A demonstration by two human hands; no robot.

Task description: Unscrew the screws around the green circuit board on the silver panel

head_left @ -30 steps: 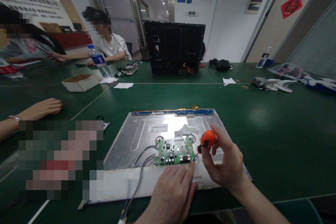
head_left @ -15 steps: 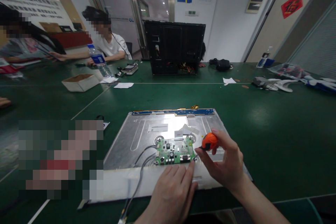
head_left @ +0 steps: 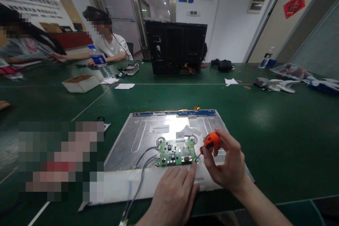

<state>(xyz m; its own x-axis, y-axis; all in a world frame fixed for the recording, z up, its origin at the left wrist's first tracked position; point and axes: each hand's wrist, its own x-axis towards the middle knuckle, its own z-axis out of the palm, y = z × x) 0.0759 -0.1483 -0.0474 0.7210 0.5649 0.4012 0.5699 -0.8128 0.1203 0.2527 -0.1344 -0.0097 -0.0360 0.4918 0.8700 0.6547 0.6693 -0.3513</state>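
Observation:
A flat metal display panel (head_left: 137, 137) lies face down on the table, with a green circuit board (head_left: 172, 150) on its back. My right hand (head_left: 229, 162) grips an orange and black screwdriver (head_left: 212, 141), whose thin shaft slants down to the board's near right corner. My left hand (head_left: 176, 190) lies on the panel's white near strip, fingers stretched forward, with the index fingertip at that same corner. Grey cables (head_left: 143, 173) run from the board's left side down past my left hand. A blue strip board (head_left: 174, 113) lines the panel's far edge.
A black monitor housing (head_left: 176, 47) stands upright across the green table. Left of it are a water bottle (head_left: 99, 61) and a white open box (head_left: 81, 83). Gloves (head_left: 280, 85) lie at the right. Two people sit at the far left. A pixelated patch hides the near left.
The fingers of my right hand have shifted slightly on the screwdriver, and its handle has turned a little. My left hand and the panel stay put.

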